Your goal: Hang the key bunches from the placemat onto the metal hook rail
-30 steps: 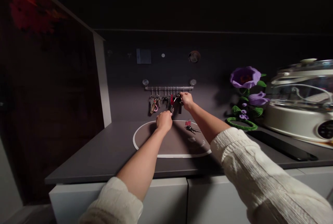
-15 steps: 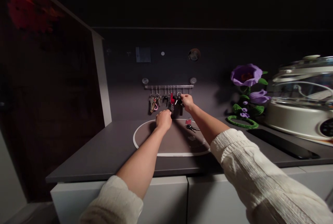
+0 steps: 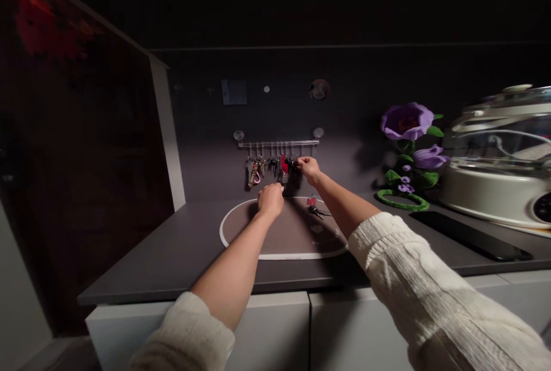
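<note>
A clear hook rail (image 3: pixel 279 143) is fixed to the dark back wall, and several key bunches hang from it. My right hand (image 3: pixel 310 170) is raised at the rail's right end, thumb and fingertips pinched on a dark bunch of keys (image 3: pixel 295 163) just under the hooks. Beside that bunch hangs a red key holder (image 3: pixel 284 164). Lower and to the left, my left hand (image 3: pixel 271 199) is closed above the mat; a small dark bit shows at its fingertips, too small to name. Keys with a red tag (image 3: pixel 315 209) lie on the mat below my right hand.
A brown mat with a white rim (image 3: pixel 275 256) lies on the dark counter (image 3: pixel 163 262). To the right are purple crocheted flowers (image 3: pixel 408 124), a black phone-like slab (image 3: pixel 471 236) and a cream appliance with a clear lid (image 3: pixel 486 187).
The keys at my right fingertips have turned, and the ring and bright key seen before are now hard to make out. My left hand stays almost still. The view has shifted slightly.
</note>
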### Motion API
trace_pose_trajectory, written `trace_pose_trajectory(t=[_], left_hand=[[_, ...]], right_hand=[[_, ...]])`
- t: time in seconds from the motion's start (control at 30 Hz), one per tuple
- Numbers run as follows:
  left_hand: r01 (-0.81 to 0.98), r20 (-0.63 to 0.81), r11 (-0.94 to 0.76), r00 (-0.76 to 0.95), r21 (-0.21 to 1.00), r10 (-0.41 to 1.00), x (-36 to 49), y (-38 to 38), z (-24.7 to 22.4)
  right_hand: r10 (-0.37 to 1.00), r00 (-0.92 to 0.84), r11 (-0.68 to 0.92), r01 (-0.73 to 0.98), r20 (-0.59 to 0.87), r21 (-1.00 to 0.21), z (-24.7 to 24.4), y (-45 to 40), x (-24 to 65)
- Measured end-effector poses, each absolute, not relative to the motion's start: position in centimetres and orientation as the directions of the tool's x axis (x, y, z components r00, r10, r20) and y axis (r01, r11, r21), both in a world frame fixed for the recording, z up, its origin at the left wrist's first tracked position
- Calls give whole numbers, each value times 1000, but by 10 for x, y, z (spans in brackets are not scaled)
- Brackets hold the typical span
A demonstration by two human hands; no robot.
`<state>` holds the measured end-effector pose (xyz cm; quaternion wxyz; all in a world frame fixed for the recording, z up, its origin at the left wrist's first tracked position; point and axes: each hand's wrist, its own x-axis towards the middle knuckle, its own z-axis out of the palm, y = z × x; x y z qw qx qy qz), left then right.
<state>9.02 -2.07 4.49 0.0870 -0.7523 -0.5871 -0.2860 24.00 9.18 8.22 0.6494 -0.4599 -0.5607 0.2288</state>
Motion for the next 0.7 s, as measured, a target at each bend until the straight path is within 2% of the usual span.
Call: trace_pose_trajectory(t=[0.13, 0.37, 0.57, 0.7], left_hand=[[932, 508, -310, 179, 186, 842, 91, -22, 44], [892, 533, -410, 256, 193, 807, 93, -18, 38], [814, 538, -529, 341, 241, 771, 96, -15, 31], [751, 552, -614, 413, 244, 724, 98, -15, 26]], right_hand=[[851, 279, 427, 129, 446, -895, 86, 76, 241], [884, 216, 399, 114, 415, -910, 86, 42, 250], [912, 146, 368, 120, 383, -922, 74, 13, 257], [927, 77, 348, 192, 368, -918, 58, -4, 264]])
